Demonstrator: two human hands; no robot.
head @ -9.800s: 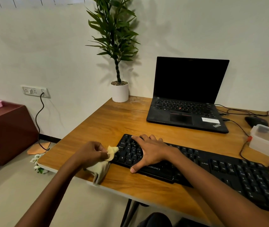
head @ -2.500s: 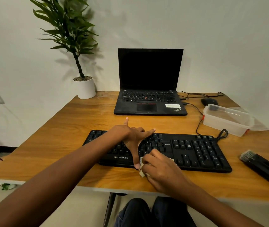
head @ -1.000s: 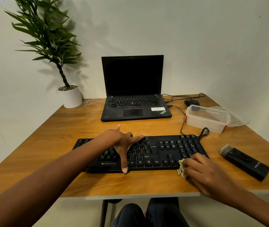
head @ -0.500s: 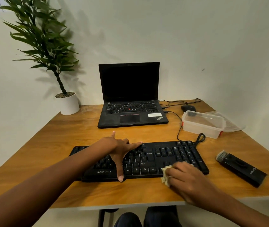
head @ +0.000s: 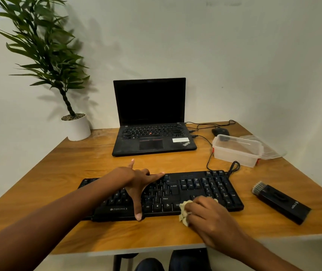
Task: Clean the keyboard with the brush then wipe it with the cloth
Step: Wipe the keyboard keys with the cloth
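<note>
A black keyboard lies along the front of the wooden desk. My left hand rests spread on its middle keys, thumb reaching down over the front edge, fingers straight. My right hand grips a crumpled pale yellow cloth and presses it on the keyboard's front edge near the arrow keys. Most of the cloth is hidden under the hand. The black brush, grey bristles pointing away, lies on the desk right of the keyboard, apart from both hands.
An open black laptop stands behind the keyboard. A clear plastic box with its lid beside it and a mouse sit at the back right, with cables. A potted plant stands back left.
My right hand with the cloth slid left from the keyboard's right end, then a little back right along the front edge. My left hand stays spread on the keys.
</note>
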